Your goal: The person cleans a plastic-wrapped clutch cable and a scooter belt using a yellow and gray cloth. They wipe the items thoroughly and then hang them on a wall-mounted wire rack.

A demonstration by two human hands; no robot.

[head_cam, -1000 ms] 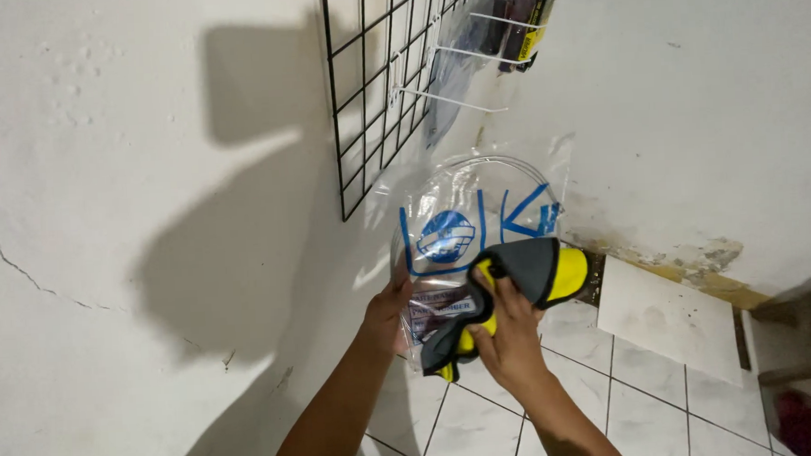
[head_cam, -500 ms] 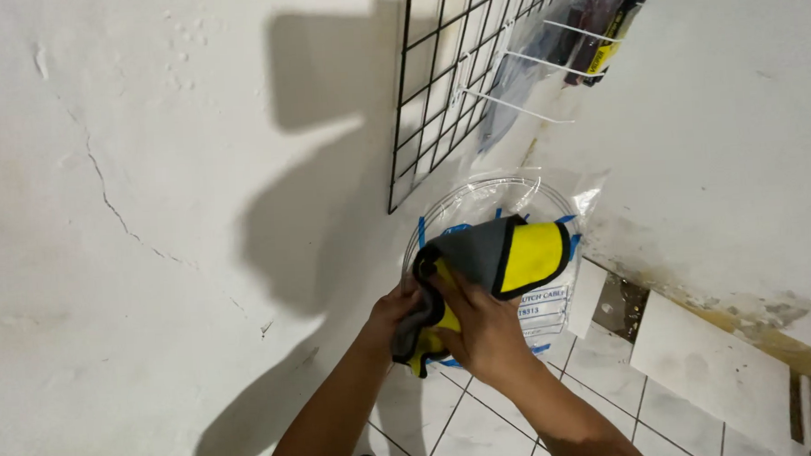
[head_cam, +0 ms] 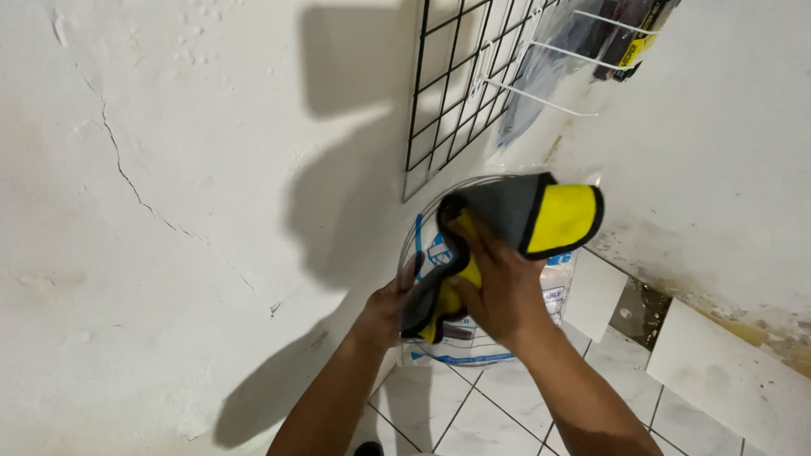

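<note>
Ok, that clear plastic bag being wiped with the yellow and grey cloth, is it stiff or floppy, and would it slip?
Probably floppy: the clear plastic bag wrinkles and needs the left hand gripping its edge. Likely light, since that one hand holds it up. Its glossy film looks slippery, so the yellow and grey cloth under the right hand should glide, and the bag may shift when pushed.

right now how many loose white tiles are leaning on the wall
2: a smaller loose tile just right of the clear plastic bag, and a larger loose tile further right. More may lie beyond the frame's right edge.
</note>
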